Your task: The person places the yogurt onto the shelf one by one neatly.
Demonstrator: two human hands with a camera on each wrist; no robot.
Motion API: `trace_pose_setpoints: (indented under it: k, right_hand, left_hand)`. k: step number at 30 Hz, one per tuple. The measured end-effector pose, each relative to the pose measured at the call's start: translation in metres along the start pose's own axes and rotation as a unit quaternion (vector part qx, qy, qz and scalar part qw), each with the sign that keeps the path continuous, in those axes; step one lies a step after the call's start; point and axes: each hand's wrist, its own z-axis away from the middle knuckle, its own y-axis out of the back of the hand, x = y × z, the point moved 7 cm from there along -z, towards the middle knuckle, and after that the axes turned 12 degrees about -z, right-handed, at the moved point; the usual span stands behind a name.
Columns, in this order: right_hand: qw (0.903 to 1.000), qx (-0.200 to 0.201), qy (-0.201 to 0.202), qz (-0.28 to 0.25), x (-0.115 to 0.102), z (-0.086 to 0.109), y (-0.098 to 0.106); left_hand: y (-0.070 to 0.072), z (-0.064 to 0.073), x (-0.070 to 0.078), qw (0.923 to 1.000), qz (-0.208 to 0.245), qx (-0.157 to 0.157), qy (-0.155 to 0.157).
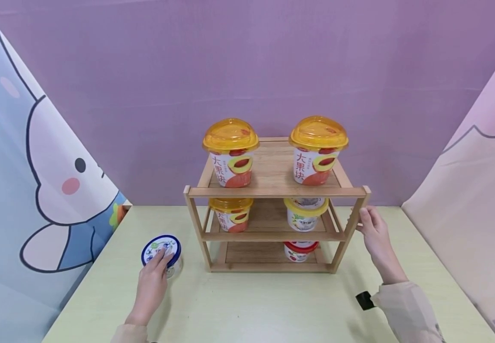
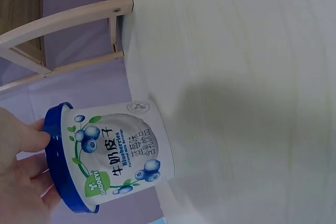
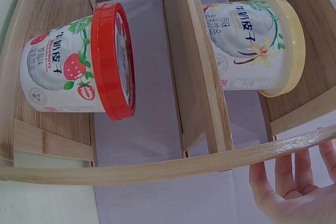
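Note:
A white cup with a blue lid and blueberry pictures [image 2: 123,153] is upright at the left of the table. My left hand [image 1: 151,282] grips it by the lid, thumb on one side and fingers on the other in the left wrist view. On the right, my right hand [image 1: 378,240] holds the front right post of a three-tier wooden rack [image 1: 273,192]. Its fingers reach behind the post [image 3: 236,157] and are partly hidden there. Near this hand, a yellow-lidded cup [image 3: 247,45] sits on the middle tier and a red-lidded strawberry cup [image 3: 68,64] on the bottom one.
Two peach cups with orange domed lids, left [image 1: 232,155] and right [image 1: 318,152], stand on the top tier. Another peach cup [image 1: 232,216] is on the middle tier's left. A purple curtain [image 1: 247,71] hangs behind the table [image 1: 238,309], with printed cloths at both sides.

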Motion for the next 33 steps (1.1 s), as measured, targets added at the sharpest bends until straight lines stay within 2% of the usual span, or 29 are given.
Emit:
trace_pose_setpoints:
  k: [12,19,21,27,30,33]
  right_hand:
    - [1.0,0.0,-0.002,-0.009,0.0,0.0,0.0]
    - [1.0,-0.001,-0.003,0.002,0.001,0.0,0.001]
    - [1.0,-0.002,-0.003,0.002,0.001,0.0,0.001]
    - [1.0,-0.001,0.0,0.003,0.002,0.0,0.001]
    - [1.0,0.0,0.0,0.003,0.001,0.0,0.001]
    - [1.0,0.001,0.0,0.002,0.001,0.0,0.001]
  left_hand:
    - [0.001,-0.003,0.011,0.9984,-0.033,0.045,-0.005]
    - [-0.001,-0.004,0.013,0.9984,-0.041,0.039,0.003]
    - [0.002,-0.005,0.014,0.9983,-0.029,0.051,0.003]
    - [0.017,-0.01,0.013,0.9919,0.033,0.122,-0.004]
    - [0.02,-0.013,0.007,0.9897,0.054,0.132,0.005]
    - [0.019,-0.016,-0.003,0.9899,0.069,0.121,0.026]
